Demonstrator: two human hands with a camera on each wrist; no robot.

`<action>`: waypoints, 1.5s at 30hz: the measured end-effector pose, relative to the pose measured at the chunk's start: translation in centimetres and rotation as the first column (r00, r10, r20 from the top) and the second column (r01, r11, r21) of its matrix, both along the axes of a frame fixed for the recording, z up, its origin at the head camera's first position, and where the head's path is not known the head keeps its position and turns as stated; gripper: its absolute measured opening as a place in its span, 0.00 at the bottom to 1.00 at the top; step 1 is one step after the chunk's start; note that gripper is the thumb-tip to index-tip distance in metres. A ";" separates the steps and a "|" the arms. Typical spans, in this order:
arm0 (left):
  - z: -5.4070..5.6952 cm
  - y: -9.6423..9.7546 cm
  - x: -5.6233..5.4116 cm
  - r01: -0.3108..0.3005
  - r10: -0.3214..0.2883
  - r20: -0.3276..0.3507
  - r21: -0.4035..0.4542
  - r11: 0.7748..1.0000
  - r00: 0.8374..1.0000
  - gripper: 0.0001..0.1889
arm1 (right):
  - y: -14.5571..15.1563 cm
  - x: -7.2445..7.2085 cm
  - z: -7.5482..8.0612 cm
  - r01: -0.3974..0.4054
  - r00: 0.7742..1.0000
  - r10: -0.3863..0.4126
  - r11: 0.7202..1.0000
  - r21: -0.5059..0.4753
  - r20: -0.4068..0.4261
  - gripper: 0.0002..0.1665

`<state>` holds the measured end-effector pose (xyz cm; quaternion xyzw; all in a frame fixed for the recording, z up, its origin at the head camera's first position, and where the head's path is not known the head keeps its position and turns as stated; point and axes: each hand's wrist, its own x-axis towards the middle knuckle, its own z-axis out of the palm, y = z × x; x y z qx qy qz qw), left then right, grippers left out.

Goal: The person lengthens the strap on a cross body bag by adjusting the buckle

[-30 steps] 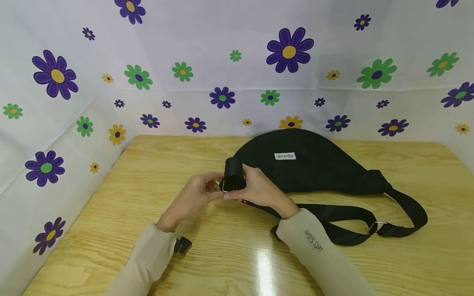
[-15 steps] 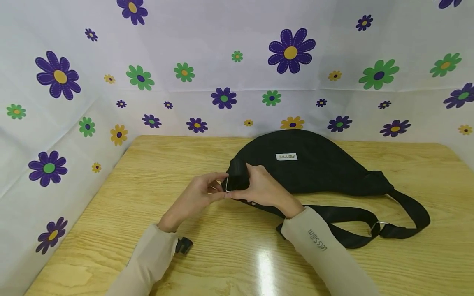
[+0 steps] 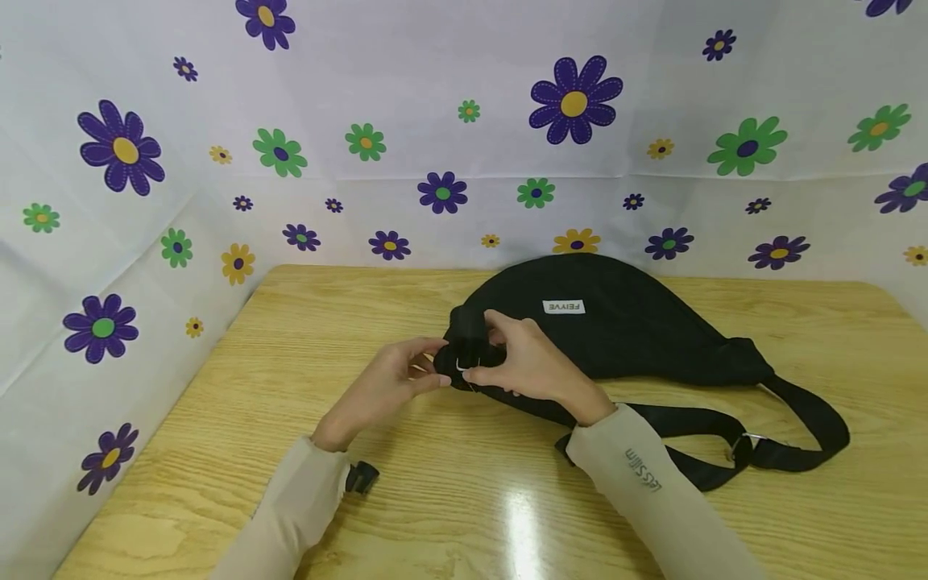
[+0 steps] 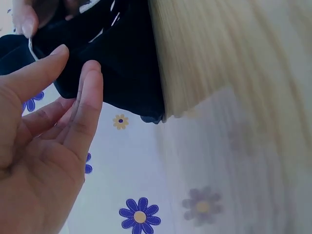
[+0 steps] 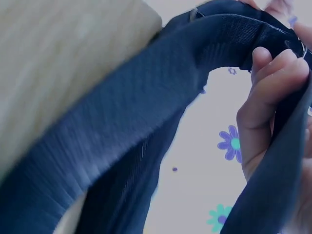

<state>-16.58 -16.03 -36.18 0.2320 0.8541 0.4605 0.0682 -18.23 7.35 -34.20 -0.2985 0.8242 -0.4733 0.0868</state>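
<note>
A black crossbody bag with a small white label lies toward the back of the table. My left hand holds the bag's left end, with thumb and fingers on either side of the black fabric in the left wrist view. My right hand pinches the strap by a metal ring at that end. A folded piece of black strap stands up between the hands. In the right wrist view, the wide strap runs past my curled right fingers, which partly hide the ring.
The rest of the strap loops over the table's right side, with a metal adjuster on it. A small black piece sits beside my left sleeve. Behind the wooden table hangs a flowered white cloth.
My right hand has moved a little to the right, apart from the left fingertips. The strap fold, earlier an open loop facing me, now looks flatter above the metal ring. My left hand barely moves.
</note>
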 end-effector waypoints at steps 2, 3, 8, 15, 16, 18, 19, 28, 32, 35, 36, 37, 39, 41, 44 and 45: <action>0.0 -0.2 -0.1 -0.015 0.015 0.020 0.005 1.000 1.000 0.25 | 0.4 -0.1 0.2 0.003 1.000 -0.003 1.000 0.008 -0.018 0.22; 0.0 -0.3 -0.1 -0.018 0.018 0.030 0.013 1.000 0.999 0.25 | 0.6 -0.1 0.2 0.006 1.000 -0.006 1.000 0.018 -0.021 0.22; -0.1 -0.5 -0.3 0.017 -0.020 0.037 0.064 0.998 0.999 0.26 | 1.8 -0.1 0.2 0.011 1.000 -0.010 0.999 0.044 -0.025 0.23; -0.2 -0.6 -0.3 0.045 -0.046 0.010 0.058 0.997 0.999 0.24 | 3.2 0.1 0.2 0.021 0.998 -0.018 0.998 0.051 -0.058 0.24; -0.2 -0.6 -0.2 0.046 -0.046 0.009 0.052 0.998 0.999 0.24 | 3.3 0.1 0.2 0.024 0.998 -0.020 0.998 0.055 -0.065 0.24; -0.1 -0.6 -0.2 0.043 -0.044 0.013 0.042 0.998 0.999 0.25 | 3.7 0.1 0.2 0.031 0.996 -0.025 0.997 0.069 -0.086 0.24; -0.1 -0.7 -0.1 0.042 -0.042 0.016 0.037 0.998 0.999 0.25 | 3.9 0.2 0.2 0.038 0.994 -0.029 0.996 0.078 -0.105 0.25; -0.3 -0.7 -0.2 0.045 -0.045 0.019 0.006 0.999 0.999 0.25 | 5.6 0.5 -0.1 0.055 0.985 -0.037 0.993 0.109 -0.169 0.23; -0.2 -0.7 -0.2 0.041 -0.041 0.024 0.000 0.999 0.999 0.25 | 6.3 0.6 -0.2 0.051 0.989 -0.035 0.993 0.110 -0.146 0.24; -0.2 -0.6 -0.2 0.040 -0.040 0.034 0.005 0.999 0.999 0.26 | 6.7 0.7 -0.4 0.048 0.989 -0.032 0.992 0.114 -0.143 0.25; -0.2 -0.6 -0.2 0.042 -0.042 0.032 0.005 0.999 0.999 0.26 | 6.9 0.7 -0.4 0.049 0.989 -0.032 0.992 0.116 -0.143 0.25; -0.2 -0.6 -0.2 0.043 -0.044 0.032 0.006 0.999 0.999 0.25 | 7.0 0.7 -0.4 0.051 0.989 -0.034 0.992 0.118 -0.143 0.25; -0.1 -0.6 -0.1 0.039 -0.039 0.038 0.006 0.999 0.999 0.26 | 7.3 0.7 -0.4 0.052 0.989 -0.036 0.992 0.116 -0.142 0.25; 0.0 -0.5 -0.1 0.036 -0.036 0.042 0.004 0.999 0.998 0.26 | 7.6 0.8 -0.5 0.054 0.989 -0.037 0.992 0.116 -0.141 0.25; -0.1 -0.5 -0.1 0.031 -0.031 0.047 0.001 1.000 0.998 0.25 | 8.0 0.8 -0.5 0.052 0.989 -0.035 0.992 0.114 -0.143 0.25; -0.1 -0.5 -0.1 0.031 -0.031 0.045 0.000 1.000 0.998 0.25 | 8.1 0.9 -0.5 0.053 0.988 -0.035 0.992 0.117 -0.147 0.25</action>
